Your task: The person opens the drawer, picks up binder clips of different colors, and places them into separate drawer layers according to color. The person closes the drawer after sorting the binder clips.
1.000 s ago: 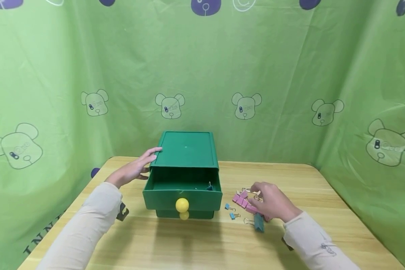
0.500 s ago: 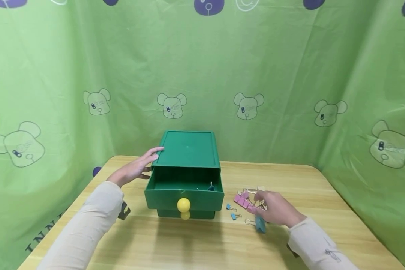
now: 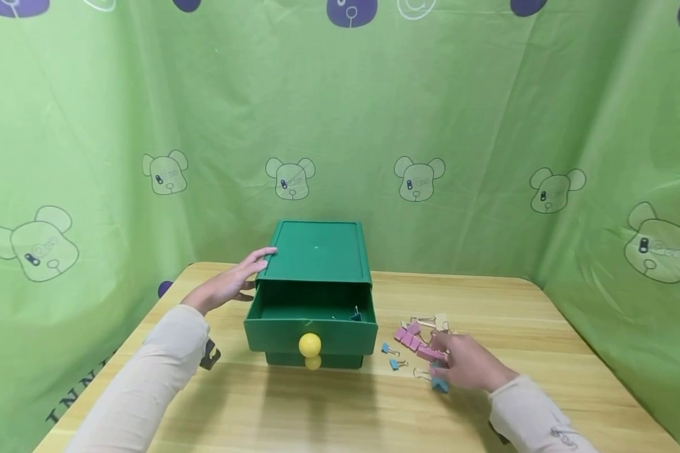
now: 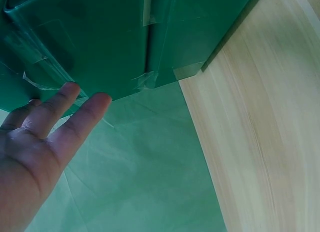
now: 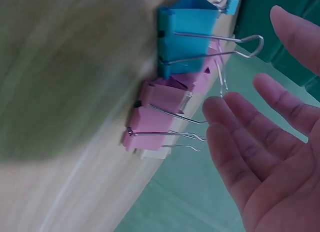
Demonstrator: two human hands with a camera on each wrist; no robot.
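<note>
A green drawer box (image 3: 317, 251) stands on the table with its upper drawer (image 3: 274, 336) pulled out. My left hand (image 3: 225, 286) touches the box's left side, fingers extended; in the left wrist view its fingertips meet the green wall. My right hand (image 3: 471, 363) hovers at the pile of binder clips, beside a large blue binder clip (image 5: 185, 41). In the right wrist view its fingers are loosely extended, with nothing held between them. Pink binder clips (image 3: 412, 340) lie just left of this hand, and a dark binder clip (image 3: 356, 316) sits inside the drawer.
Two small blue binder clips (image 3: 395, 364) lie between the pile and the box. A cream binder clip (image 3: 441, 322) is behind the pink ones. The drawer has a yellow knob (image 3: 310, 345). Green curtain (image 3: 340, 126) surrounds the wooden table (image 3: 232, 409).
My right hand has shifted toward me and slightly right, from the pink and cream clips to the large blue one. My left hand stays against the box.
</note>
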